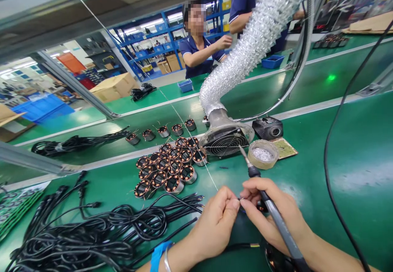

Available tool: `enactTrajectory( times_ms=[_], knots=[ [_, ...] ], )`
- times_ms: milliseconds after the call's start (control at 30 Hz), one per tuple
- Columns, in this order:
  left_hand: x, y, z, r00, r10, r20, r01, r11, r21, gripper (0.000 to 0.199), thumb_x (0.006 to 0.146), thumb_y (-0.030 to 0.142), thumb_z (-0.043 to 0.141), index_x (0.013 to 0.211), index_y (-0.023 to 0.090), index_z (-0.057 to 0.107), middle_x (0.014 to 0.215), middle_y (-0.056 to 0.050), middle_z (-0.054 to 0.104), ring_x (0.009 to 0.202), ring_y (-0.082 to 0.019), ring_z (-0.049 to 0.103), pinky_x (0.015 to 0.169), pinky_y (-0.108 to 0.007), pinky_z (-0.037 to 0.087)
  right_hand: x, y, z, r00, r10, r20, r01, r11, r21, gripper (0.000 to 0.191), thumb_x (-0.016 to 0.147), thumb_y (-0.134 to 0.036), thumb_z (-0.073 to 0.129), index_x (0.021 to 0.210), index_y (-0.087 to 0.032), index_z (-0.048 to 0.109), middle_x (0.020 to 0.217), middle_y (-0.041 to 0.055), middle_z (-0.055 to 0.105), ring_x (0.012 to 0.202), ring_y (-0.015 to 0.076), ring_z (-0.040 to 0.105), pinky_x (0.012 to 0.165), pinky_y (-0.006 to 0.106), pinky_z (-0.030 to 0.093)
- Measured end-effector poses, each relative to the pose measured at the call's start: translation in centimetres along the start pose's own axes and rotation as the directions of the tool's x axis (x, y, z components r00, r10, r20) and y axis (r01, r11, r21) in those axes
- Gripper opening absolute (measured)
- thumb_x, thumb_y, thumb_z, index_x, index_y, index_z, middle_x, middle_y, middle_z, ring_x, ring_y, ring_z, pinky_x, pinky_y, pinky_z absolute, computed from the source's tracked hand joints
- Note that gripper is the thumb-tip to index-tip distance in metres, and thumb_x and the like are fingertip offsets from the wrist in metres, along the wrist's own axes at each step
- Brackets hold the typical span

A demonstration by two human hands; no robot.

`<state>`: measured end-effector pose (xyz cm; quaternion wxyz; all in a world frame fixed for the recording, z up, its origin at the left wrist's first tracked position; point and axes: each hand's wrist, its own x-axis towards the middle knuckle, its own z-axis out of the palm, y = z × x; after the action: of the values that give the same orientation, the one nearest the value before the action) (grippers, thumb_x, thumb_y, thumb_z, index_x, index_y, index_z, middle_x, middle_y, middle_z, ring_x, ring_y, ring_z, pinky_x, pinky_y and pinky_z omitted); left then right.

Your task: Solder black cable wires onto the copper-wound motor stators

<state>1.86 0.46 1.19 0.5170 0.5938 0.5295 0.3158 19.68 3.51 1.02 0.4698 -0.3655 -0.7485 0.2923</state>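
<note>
Head view. Left hand [216, 219]: thumb and forefinger together in a pinch; whatever is between the tips is too small to make out. Thin pale strand [184, 124] slants down from the upper left to just by its knuckles. Blue band [159, 257] and metal bangle [167, 259] on that wrist.

Right hand [276, 210]: closed around soldering iron [274, 212], which lies aslant across it, tip up and left, near fan grille [227, 144]. Thumb and fingertips bent in toward the left hand's pinch; exact contact hidden. Copper-wound part [261, 206] shows partly behind the right fingers, mostly covered. Black cable end [242, 246] with coloured wires below the hands.

Around, on green bench [307, 190]: cluster of copper-wound rings [174, 166] left of the grille, packed close; row of five more [163, 131] beyond, on a strip past the pale rail. Heap of black cables [101, 231] to the left, beside green boards [21, 208] at the edge. Round tub [263, 154] of silvery bits right of the grille, next to a black device [267, 128] and a flat yellowish pad [287, 147]. Silver flexible duct [251, 39] comes down to the grille hood. Across the bench, a person [198, 47] with one hand raised; second person [245, 14] partly behind the duct.
</note>
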Motion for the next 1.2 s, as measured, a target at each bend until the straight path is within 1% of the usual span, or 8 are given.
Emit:
enactTrajectory(
  times_ms=[233, 433, 500, 600, 700, 867, 1000, 1200],
  knots=[
    [0.2, -0.9, 1.2, 0.997, -0.053, -0.049, 0.04, 0.971, -0.237, 0.037, 0.101, 0.053, 0.035, 0.083, 0.022, 0.04, 0.062, 0.007, 0.036, 0.057, -0.011, 0.03, 0.054, -0.024, 0.027, -1.0, 0.2, 1.2, 0.997, 0.022, -0.071, -0.02, 0.999, 0.028, 0.025, 0.09, -0.018, 0.059, 0.112, -0.025, 0.05, 0.083, -0.0041, 0.066, 0.066, 0.008, 0.067, 0.066, 0.014, 0.057],
    [0.3, 0.0, 0.2, 0.998, -0.035, 0.052, 0.035, 0.999, -0.01, 0.032, 0.102, 0.045, 0.036, 0.082, 0.021, 0.042, 0.069, 0.005, 0.043, 0.064, -0.013, 0.037, 0.059, -0.026, 0.03, -0.6, 0.3, 0.2, 0.992, -0.125, -0.027, 0.122, 0.99, -0.075, 0.029, 0.089, -0.013, 0.059, 0.115, -0.022, 0.051, 0.093, 0.0012, 0.068, 0.071, 0.0112, 0.066, 0.07, 0.021, 0.057],
    [0.3, 0.3, 0.0, 0.998, -0.02, 0.06, 0.015, 0.997, 0.079, 0.028, 0.102, 0.04, 0.037, 0.083, 0.021, 0.044, 0.074, 0.003, 0.049, 0.069, -0.014, 0.041, 0.063, -0.027, 0.032, -0.1, 0.1, -0.1, 0.975, -0.217, 0.04, 0.22, 0.971, -0.088, 0.031, 0.089, -0.012, 0.06, 0.117, -0.021, 0.052, 0.098, 0.0042, 0.068, 0.078, 0.0151, 0.063, 0.073, 0.027, 0.056],
    [0.2, 0.7, 0.1, 0.996, 0.0, 0.086, -0.012, 0.99, 0.137, 0.023, 0.101, 0.035, 0.037, 0.089, 0.02, 0.05, 0.085, -0.001, 0.057, 0.076, -0.016, 0.049, 0.068, -0.029, 0.035, 0.5, 0.0, -0.4, 0.936, -0.309, 0.169, 0.317, 0.948, -0.021, 0.027, 0.092, -0.008, 0.054, 0.116, -0.021, 0.054, 0.088, 0.0026, 0.065, 0.072, 0.0161, 0.055, 0.065, 0.028, 0.049],
    [0.1, 1.2, 0.1, 0.993, -0.012, 0.115, -0.009, 0.983, 0.181, 0.025, 0.101, 0.037, 0.037, 0.095, 0.019, 0.053, 0.089, -0.002, 0.059, 0.079, -0.017, 0.052, 0.071, -0.029, 0.037, 0.9, 0.1, -0.9, 0.918, -0.314, 0.242, 0.314, 0.948, 0.041, 0.027, 0.094, -0.004, 0.049, 0.115, -0.02, 0.054, 0.087, 0.002, 0.064, 0.069, 0.0146, 0.048, 0.063, 0.027, 0.045],
    [0.3, 1.6, -0.7, 0.987, -0.044, 0.153, 0.017, 0.985, 0.17, 0.022, 0.1, 0.036, 0.043, 0.085, 0.021, 0.047, 0.074, 0.004, 0.05, 0.07, -0.014, 0.045, 0.065, -0.026, 0.034, 1.6, 1.0, -2.1, 0.949, -0.218, 0.229, 0.212, 0.976, 0.048, 0.023, 0.092, -0.004, 0.05, 0.108, -0.021, 0.052, 0.087, 0.0001, 0.062, 0.073, 0.0126, 0.052, 0.066, 0.023, 0.046],
    [0.7, 1.1, -1.0, 0.982, -0.072, 0.172, 0.062, 0.996, 0.064, 0.023, 0.099, 0.038, 0.044, 0.083, 0.02, 0.046, 0.069, 0.005, 0.047, 0.064, -0.013, 0.041, 0.06, -0.025, 0.032, 1.9, 1.6, -2.3, 0.927, -0.264, 0.267, 0.253, 0.965, 0.076, 0.033, 0.09, -0.003, 0.05, 0.117, -0.021, 0.052, 0.084, -0.0007, 0.062, 0.073, 0.0128, 0.054, 0.065, 0.024, 0.046],
    [0.9, 0.7, -1.0, 0.984, -0.057, 0.168, 0.051, 0.998, 0.04, 0.024, 0.096, 0.038, 0.047, 0.082, 0.019, 0.047, 0.072, 0.004, 0.045, 0.067, -0.013, 0.038, 0.061, -0.026, 0.03, 1.8, 2.0, -2.1, 0.916, -0.296, 0.27, 0.287, 0.955, 0.074, 0.039, 0.089, -0.002, 0.053, 0.122, -0.021, 0.053, 0.09, 0.0007, 0.065, 0.076, 0.0131, 0.055, 0.067, 0.024, 0.047]
  ],
)
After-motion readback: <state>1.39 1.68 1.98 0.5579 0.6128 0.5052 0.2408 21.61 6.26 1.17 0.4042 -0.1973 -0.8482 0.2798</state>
